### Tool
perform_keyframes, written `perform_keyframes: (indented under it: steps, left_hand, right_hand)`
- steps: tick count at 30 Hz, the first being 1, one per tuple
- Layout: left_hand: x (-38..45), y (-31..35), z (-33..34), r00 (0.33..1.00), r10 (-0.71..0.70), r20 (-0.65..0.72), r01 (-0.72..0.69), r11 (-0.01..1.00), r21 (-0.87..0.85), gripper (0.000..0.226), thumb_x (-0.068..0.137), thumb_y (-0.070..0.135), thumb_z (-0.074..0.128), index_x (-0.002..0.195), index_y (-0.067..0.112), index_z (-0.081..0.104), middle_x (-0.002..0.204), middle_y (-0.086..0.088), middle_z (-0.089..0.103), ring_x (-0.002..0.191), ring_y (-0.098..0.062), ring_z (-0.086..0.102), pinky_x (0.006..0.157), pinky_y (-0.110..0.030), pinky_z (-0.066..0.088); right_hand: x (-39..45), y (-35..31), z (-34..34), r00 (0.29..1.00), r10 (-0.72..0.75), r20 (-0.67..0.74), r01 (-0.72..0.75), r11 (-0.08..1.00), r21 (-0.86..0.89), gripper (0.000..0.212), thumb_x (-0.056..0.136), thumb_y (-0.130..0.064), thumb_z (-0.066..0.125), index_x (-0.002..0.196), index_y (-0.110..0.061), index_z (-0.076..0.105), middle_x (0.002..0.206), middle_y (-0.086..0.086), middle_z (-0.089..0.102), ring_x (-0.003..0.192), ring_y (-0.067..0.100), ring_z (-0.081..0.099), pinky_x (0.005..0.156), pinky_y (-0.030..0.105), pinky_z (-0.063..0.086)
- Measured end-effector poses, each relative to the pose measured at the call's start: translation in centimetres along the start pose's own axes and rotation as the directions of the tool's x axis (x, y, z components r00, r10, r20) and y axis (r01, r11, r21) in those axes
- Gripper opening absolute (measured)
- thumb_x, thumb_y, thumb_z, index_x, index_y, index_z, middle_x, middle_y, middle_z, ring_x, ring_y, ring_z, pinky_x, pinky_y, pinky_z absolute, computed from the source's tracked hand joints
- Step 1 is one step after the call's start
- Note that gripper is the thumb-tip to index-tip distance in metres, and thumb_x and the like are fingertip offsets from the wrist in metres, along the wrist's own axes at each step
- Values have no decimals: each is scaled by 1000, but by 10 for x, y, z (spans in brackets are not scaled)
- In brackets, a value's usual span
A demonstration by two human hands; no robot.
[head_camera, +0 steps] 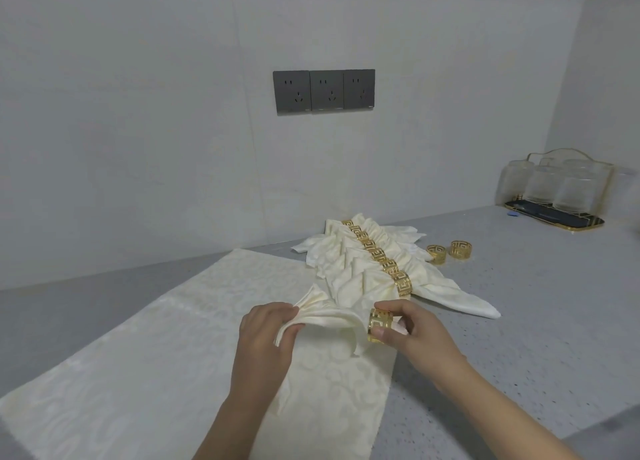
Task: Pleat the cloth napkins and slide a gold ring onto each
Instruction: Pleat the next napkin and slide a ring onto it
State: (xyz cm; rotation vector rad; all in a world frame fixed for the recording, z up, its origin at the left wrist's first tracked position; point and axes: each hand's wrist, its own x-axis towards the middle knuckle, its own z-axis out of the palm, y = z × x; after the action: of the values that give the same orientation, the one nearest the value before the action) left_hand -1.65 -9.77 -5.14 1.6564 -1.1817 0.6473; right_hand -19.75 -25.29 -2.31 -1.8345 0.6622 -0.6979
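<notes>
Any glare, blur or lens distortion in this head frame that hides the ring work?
Head view: soft, even light with faint shadows; wide-angle bending at the wall edges; no glare on the gold ring; both hands and the pleated napkin read sharp enough.

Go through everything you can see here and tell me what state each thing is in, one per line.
Left hand: pinching the pleated napkin.
Right hand: holding a gold ring.
Pleated napkin: gathered, its tip entering the ring.
Gold ring: at the napkin's end, not yet slid on.
Finished napkins: ringed, overlapping in a row.
Spare rings: two, loose on the counter.
Flat cloth: spread out.
Glasses: in rack.
</notes>
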Motion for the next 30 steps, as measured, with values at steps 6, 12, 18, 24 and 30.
perform_keyframes:
  steps: [6, 12, 18, 24, 30]
  left_hand:
    - [1, 3, -2, 1000, -10, 3, 10, 1000, -26, 23, 83, 31, 57, 89, 13, 71, 97, 15, 63, 99, 4, 51, 89, -18, 37]
    - [0, 3, -2, 999, -20, 31, 21, 999, -35, 20, 82, 29, 58, 89, 15, 70, 103, 17, 57, 99, 8, 49, 88, -24, 40]
    - [-1, 4, -1, 999, -31, 21, 32, 999, -23, 13, 80, 20, 63, 89, 14, 70, 97, 16, 62, 96, 0, 53, 87, -27, 41]
    - [-2, 6, 0, 999, -19, 42, 20, 999, -36, 16, 81, 25, 58, 91, 18, 68, 103, 17, 57, 97, 2, 51, 90, -19, 37]
    - [-2, 9, 2, 997, -8, 78, 14, 997, -73, 16, 81, 27, 55, 96, 31, 59, 103, 18, 57, 98, 8, 48, 92, -11, 34]
  right_hand:
    - [-3, -9, -1, 1000, -1, 17, -1, 997, 79, 33, 75, -16, 78, 101, -33, 67, 100, -21, 66, 56, -12, 53, 58, 2, 37]
    - [-4, -7, -3, 999, -23, 46, 23, 1000, -7, 32, 79, -22, 75, 106, -38, 64, 105, -16, 65, 71, -12, 55, 65, 3, 39]
    - [-3, 2, 4, 998, -46, 51, 49, 996, -71, 28, 91, -25, 61, 114, -39, 57, 116, -19, 57, 118, 7, 47, 98, 25, 39]
    - [-2, -1, 16, 999, -16, -52, 19, 998, 60, 30, 95, -12, 53, 120, -28, 56, 120, -9, 57, 111, 5, 52, 91, 16, 40]
    - [-5, 0, 15, 997, -25, -71, 28, 999, 42, 31, 90, -13, 61, 115, -31, 62, 118, -9, 59, 109, 6, 54, 87, 11, 39]
